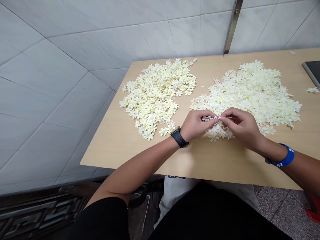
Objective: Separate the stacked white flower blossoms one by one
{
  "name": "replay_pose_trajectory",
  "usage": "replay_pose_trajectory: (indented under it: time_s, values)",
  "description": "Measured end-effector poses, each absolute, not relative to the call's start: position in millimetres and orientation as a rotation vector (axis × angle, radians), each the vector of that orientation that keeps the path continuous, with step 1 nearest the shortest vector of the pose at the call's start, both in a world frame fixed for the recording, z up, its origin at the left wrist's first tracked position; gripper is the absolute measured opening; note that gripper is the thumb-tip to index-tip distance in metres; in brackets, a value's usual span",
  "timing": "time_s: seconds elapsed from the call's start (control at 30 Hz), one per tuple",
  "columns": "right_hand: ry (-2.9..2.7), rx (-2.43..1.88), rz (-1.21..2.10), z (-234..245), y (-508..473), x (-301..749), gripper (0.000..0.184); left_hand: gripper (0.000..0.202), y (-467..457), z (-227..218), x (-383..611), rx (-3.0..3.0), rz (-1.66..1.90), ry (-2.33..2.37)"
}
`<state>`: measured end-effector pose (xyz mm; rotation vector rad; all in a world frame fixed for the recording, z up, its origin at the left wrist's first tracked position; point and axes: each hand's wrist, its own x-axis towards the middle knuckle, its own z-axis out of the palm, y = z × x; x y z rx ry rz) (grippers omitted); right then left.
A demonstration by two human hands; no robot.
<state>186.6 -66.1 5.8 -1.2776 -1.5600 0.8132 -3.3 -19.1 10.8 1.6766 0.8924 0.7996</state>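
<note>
Just in front of the right-hand pile of pale yellow artificial flowers (252, 90), my two hands meet fingertip to fingertip. My left hand (198, 124), with a black watch on its wrist, pinches thumb against forefinger. Opposite it, my right hand (241, 125) is closed in a similar pinch. Between the fingertips sits a small pale artificial flower (219, 118), mostly covered by the fingers. Loose flowers (214, 136) lie on the table under and beside the hands. A second pile of similar flowers with yellow centres (157, 96) spreads over the left side.
The light wooden table (112, 146) stands against a tiled wall (185, 36). A metal upright (231, 30) meets the table's back edge. At the far right are a dark flat device (313, 71) and a stray flower (313, 90). A dark carved frame (42, 210) is low on the left.
</note>
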Motion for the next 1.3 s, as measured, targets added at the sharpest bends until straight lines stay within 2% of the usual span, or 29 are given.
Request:
replay_pose_trajectory:
  time_s: [0.6, 0.8, 0.97, 1.3]
  values:
    - [-1.517, -1.264, 0.892, 9.7, -68.5, 183.6, 0.008, 0.017, -18.0, 17.7, -5.8, 1.813, 0.811, 0.917]
    - [-1.480, -1.293, 0.909, 7.5, -69.8, 184.9, 0.009, 0.029, -17.3, 16.6, -5.5, 1.786, 0.815, 0.941]
    - [-1.565, -1.261, 0.744, 5.1, -71.3, 187.7, 0.013, 0.039, -16.4, 15.6, -5.9, 1.733, 0.835, 0.968]
    - [-1.546, -1.302, 0.688, 5.9, -73.9, 187.1, 0.009, 0.046, -14.2, 16.9, -5.8, 1.709, 0.890, 0.980]
